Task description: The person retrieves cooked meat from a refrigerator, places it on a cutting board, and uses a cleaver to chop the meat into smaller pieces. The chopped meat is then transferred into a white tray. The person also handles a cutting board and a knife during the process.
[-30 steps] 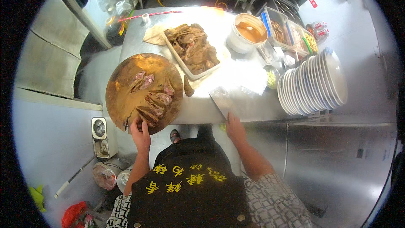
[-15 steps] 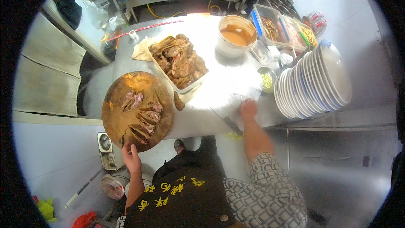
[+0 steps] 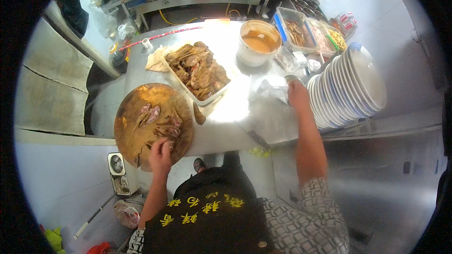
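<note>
Meat pieces (image 3: 172, 128) at left hand (image 3: 160, 156), fingers curled; right hand (image 3: 298, 95) well apart, at bowl (image 3: 290, 77) (can't tell either grip).

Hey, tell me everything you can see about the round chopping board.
The round chopping board looks wooden, orange-brown with darker patches, and shows a dark line, perhaps a crack, near its lower left edge. It lies flat at the near left of the metal table, left of the pale tray. Several reddish-brown meat pieces rest on it. The left hand reaches over its near edge; whether the fingers touch the wood, I can't tell.
</note>
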`<action>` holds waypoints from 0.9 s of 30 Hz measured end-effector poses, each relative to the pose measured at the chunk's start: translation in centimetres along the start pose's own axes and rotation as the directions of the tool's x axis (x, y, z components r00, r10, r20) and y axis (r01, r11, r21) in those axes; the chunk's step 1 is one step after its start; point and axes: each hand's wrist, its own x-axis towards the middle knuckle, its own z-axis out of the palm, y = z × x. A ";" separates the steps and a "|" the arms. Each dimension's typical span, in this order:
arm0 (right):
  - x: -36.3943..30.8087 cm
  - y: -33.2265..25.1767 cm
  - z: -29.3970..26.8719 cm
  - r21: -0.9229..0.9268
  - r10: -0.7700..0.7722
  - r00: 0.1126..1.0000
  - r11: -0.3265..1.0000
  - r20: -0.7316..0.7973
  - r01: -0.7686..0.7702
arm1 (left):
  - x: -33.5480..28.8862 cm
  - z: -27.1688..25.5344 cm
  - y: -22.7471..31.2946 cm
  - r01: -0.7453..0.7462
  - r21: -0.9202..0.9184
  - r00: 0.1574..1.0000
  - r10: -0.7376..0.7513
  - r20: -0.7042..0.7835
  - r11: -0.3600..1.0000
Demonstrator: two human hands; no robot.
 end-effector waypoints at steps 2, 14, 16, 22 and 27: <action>-0.3 -0.1 -1.1 0.019 -0.084 0.996 0.996 0.010 0.084 | 0.3 2.2 2.6 -0.206 0.037 0.974 0.201 0.105 0.978; -1.9 -15.4 -14.2 0.640 -0.172 0.766 0.676 0.619 -0.365 | 3.9 12.0 9.8 -0.355 -0.124 0.763 0.363 0.534 0.927; -2.3 -15.9 -14.6 0.639 -0.279 0.669 0.669 0.689 -0.380 | 3.6 13.1 11.6 -0.298 -0.156 0.737 0.331 0.590 0.942; -2.5 -16.0 -12.8 0.576 -0.414 0.449 0.753 0.791 -0.319 | 2.8 14.1 13.8 -0.118 -0.335 0.655 0.327 0.682 0.935; -3.6 -14.7 -8.8 0.326 -0.142 0.942 0.945 0.304 0.037 | 3.2 12.4 12.1 0.268 -0.370 0.634 0.127 0.763 0.890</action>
